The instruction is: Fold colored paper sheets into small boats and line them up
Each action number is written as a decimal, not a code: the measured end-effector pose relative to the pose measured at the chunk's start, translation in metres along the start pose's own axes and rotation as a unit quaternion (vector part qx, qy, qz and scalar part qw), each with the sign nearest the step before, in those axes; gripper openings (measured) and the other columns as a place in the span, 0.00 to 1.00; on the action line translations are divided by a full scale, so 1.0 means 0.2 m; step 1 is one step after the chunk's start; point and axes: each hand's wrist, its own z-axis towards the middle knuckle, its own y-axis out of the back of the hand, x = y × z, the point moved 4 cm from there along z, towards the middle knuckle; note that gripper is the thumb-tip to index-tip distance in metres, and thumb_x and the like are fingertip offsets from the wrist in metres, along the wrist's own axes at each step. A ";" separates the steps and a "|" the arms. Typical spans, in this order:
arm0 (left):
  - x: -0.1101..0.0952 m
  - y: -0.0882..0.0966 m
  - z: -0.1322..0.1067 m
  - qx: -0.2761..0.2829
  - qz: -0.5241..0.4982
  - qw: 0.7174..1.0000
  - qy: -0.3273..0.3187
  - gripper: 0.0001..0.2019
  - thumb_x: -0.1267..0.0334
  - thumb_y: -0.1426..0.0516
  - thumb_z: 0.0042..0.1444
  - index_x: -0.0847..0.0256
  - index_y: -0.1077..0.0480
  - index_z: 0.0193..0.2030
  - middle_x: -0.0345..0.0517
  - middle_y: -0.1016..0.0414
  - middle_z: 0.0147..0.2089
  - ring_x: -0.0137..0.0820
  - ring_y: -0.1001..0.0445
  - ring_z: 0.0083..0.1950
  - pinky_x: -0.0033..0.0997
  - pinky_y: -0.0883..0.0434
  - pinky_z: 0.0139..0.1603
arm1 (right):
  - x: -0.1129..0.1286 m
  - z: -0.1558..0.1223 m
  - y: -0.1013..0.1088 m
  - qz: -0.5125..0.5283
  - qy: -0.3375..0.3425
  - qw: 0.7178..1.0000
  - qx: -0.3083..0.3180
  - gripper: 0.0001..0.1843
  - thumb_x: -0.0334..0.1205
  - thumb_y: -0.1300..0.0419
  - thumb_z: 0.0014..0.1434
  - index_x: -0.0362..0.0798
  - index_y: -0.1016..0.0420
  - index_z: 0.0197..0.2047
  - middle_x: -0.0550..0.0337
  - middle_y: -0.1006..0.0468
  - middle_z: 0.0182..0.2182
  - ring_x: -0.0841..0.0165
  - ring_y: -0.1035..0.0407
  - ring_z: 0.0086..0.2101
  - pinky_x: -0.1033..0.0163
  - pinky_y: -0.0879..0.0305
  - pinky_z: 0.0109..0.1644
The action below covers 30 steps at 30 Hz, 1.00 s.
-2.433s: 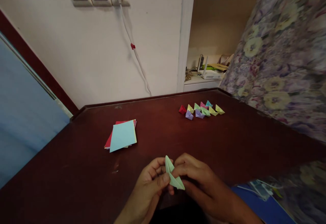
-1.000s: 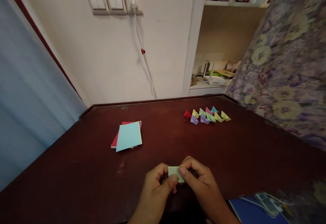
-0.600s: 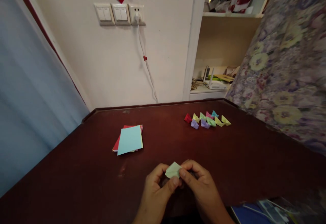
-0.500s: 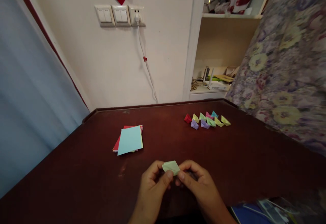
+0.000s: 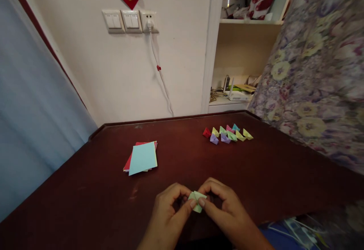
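"What's the pose?"
"The left hand [image 5: 172, 208] and right hand [image 5: 226, 206] face each other, thumbs [image 5: 185, 211] on top, tips nearly meeting; the fingers [image 5: 178, 189] curl in behind the thumbs."
"And the grip?"
"Both pinch, thumb against fingers. The wrists [image 5: 155, 236] are set wider apart than the thumb tips."

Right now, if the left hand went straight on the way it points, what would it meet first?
Most likely the left hand would push into the pale green folded paper it pinches, then probably the right hand holding the other side; exact depth is unclear.
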 end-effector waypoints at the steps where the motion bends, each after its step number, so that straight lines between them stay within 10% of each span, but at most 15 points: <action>1: 0.00 0.00 0.00 0.003 0.004 1.000 0.000 0.09 0.59 0.39 0.57 0.59 0.23 0.28 0.44 0.24 0.29 0.36 0.29 0.32 0.30 0.34 0.33 | 0.00 0.00 0.00 0.001 -0.002 1.000 0.007 0.09 0.41 0.40 0.60 0.47 0.23 0.30 0.59 0.27 0.28 0.65 0.33 0.30 0.63 0.40 0.34; 30: 0.09 0.03 -0.02 -0.137 -0.195 0.971 0.023 0.08 0.56 0.37 0.58 0.58 0.23 0.34 0.46 0.17 0.37 0.37 0.21 0.40 0.31 0.26 0.43 | -0.09 -0.02 0.00 0.185 -0.055 0.971 -0.139 0.12 0.49 0.33 0.56 0.50 0.23 0.32 0.59 0.22 0.30 0.65 0.30 0.33 0.65 0.32 0.38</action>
